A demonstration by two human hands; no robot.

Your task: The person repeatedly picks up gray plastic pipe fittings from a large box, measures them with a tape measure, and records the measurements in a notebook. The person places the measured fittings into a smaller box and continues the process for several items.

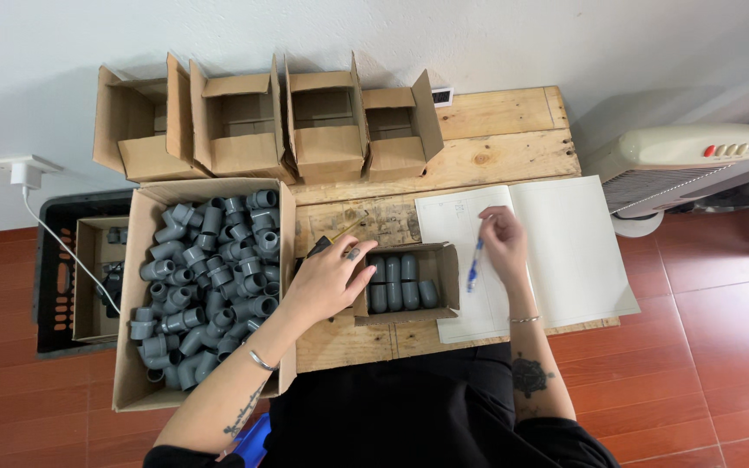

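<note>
From the head camera, a bare wooden table [496, 130] is seen set against a white wall, above a floor of red-brown tiles. A white fan heater [682, 160] stands at three o'clock, and a black crate [49, 277] holding a smaller carton lies at nine o'clock. Four empty cardboard boxes [266, 126] with raised flaps are lined along the twelve o'clock edge; a small dark label beside them is too blurred to make out. A large carton [145, 217] at eight o'clock is heaped with grey pipe elbows [210, 277]. At the centre a small open box [446, 269] is seen, with grey fittings [400, 282] packed in upright rows. The left hand [327, 282] is laid over that box's nine o'clock wall, fingers curled; a dark object seems to be tucked beneath it. The right hand [503, 238] is closed around a blue pen [475, 264], over an open white notebook [565, 247] at three o'clock.
</note>
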